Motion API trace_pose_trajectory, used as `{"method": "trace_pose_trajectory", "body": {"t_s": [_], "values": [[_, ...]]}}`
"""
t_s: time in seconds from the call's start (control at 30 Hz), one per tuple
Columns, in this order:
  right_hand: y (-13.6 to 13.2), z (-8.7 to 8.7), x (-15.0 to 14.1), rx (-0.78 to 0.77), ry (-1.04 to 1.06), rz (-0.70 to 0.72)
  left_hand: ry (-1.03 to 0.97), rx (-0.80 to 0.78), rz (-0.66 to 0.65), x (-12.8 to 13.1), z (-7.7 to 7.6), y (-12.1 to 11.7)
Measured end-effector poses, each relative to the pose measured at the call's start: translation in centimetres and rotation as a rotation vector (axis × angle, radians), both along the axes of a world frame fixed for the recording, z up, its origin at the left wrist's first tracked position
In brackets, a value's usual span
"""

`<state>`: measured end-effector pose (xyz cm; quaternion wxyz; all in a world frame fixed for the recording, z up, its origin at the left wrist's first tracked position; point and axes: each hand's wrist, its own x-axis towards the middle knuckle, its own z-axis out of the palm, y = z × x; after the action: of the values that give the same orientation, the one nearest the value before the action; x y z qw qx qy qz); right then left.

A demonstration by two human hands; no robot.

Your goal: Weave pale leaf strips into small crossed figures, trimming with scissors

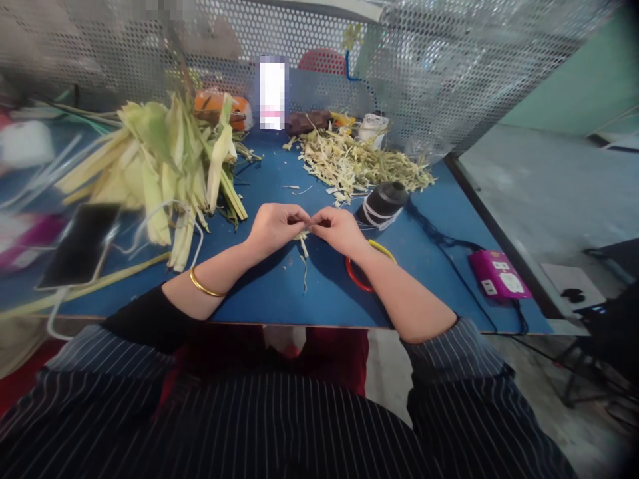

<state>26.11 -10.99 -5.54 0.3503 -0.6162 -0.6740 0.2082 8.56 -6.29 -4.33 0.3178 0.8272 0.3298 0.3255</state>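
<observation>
Over the front middle of the blue table, my left hand [277, 227] and my right hand [340, 229] meet fingertip to fingertip, each closed in a pinch. A small pale husk strip [303, 249] shows below the left fingertips, its thin end trailing downward. What sits between the right fingertips is too small and hidden to make out. Just behind my right hand a black thread cone [383, 203] with white cord round it lies tilted. Partly under my right wrist is a red and yellow ring [358, 276], perhaps a tape roll or scissor handles.
Large corn husks [154, 153] are heaped at left, near a phone [82, 243] with a white cable. Chopped husk scraps [354, 159] lie at the back right. A magenta power strip [499, 274] with black cords sits at right. Perforated metal mesh [414, 80] stands behind the blue table [424, 286].
</observation>
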Motion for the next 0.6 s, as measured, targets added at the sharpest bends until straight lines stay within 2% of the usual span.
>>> {"method": "trace_pose_trajectory", "body": {"t_s": [0.2,0.47,0.6], "values": [[-0.17,0.17,-0.01,0.083,-0.002,0.083,0.114,0.135,0.052,-0.01,-0.37,0.29],[-0.31,0.3,-0.03,0.087,0.002,0.151,0.27,0.332,0.056,0.17,-0.94,0.78],[-0.22,0.27,-0.01,0.098,-0.014,0.139,0.249,0.319,0.114,0.27,-0.66,0.38]]}}
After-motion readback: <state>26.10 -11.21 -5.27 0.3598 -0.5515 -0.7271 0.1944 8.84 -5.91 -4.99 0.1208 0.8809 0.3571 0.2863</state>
